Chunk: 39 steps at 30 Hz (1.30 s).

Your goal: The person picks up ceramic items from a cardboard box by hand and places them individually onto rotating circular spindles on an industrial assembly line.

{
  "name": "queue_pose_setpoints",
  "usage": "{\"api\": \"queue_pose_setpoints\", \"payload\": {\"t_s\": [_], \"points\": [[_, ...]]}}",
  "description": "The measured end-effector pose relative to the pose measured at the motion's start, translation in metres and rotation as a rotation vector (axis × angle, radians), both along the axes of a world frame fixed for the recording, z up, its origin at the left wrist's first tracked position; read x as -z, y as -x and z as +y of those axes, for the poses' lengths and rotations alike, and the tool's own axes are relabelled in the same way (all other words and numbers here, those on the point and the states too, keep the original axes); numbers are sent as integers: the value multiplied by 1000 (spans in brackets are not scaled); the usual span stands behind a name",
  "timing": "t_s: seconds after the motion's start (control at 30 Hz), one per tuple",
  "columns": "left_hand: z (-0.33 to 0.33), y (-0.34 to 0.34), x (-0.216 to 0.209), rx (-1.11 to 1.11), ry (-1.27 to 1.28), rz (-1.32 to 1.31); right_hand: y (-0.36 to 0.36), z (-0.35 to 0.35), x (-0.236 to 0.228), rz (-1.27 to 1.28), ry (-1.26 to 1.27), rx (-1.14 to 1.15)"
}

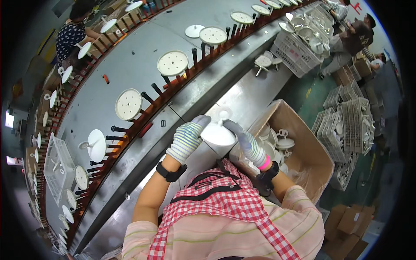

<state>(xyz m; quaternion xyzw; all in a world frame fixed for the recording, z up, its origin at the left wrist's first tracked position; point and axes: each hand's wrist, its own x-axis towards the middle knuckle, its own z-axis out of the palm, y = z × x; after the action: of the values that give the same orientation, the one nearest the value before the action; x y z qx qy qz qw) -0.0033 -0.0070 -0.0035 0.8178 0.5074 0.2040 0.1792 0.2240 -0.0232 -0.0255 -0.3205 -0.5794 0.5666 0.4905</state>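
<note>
So the person has both gloved hands on one white disc-shaped piece (pixel 218 135), held in front of the chest, just above the metal ledge. The left hand (pixel 189 135) grips it by its left edge and the right hand (pixel 248 142) has its fingers on the upper right side, so the hands are apart with the piece between them. Can't really tell what the thumbs are up to. There's a pale ring (pixel 224 113) at the far end of the piece. Gloves are striped with grey fingers, and there's a dark band on each wrist.

Just right of the right hand sits an open cardboard box (pixel 310 167) with clear plastic in it and a pile of white parts (pixel 272 139) inside, discs and rings mostly. Past the ledge, a curved line of dark pegs (pixel 147 97) runs along a grey table (pixel 147 47), and a bunch carry white discs, some dotted with small holes, like this perforated disc (pixel 128 104). Over on the left of the table there's a white plastic basket (pixel 58 167). Upper right, a loaded white crate (pixel 294 56) stands near a few people, and another person (pixel 71 41) is at the far side, upper left.
</note>
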Motion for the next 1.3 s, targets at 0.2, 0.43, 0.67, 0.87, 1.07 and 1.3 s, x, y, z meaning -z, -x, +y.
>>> {"api": "queue_pose_setpoints", "payload": {"t_s": [0.2, 0.43, 0.67, 0.87, 1.07, 1.3], "points": [[5, -8, -30, -116, -282, -97, 22, 107, 56, 497, 626, -372], [-9, 23, -22, -250, -151, -307, 95, 280, -48, -749, -606, 504], [15, 61, -36, -284, -74, -479, 143, 265, -72, -623, -272, 282], [157, 78, -46, -619, 82, -544, 153, 241, -43, -1127, -748, 376], [285, 138, 22, -796, 508, -557, 158, 254, -41, -766, -554, 69], [246, 95, -28, -486, 44, 406, 211, 309, -33, -1090, -141, -43]]}}
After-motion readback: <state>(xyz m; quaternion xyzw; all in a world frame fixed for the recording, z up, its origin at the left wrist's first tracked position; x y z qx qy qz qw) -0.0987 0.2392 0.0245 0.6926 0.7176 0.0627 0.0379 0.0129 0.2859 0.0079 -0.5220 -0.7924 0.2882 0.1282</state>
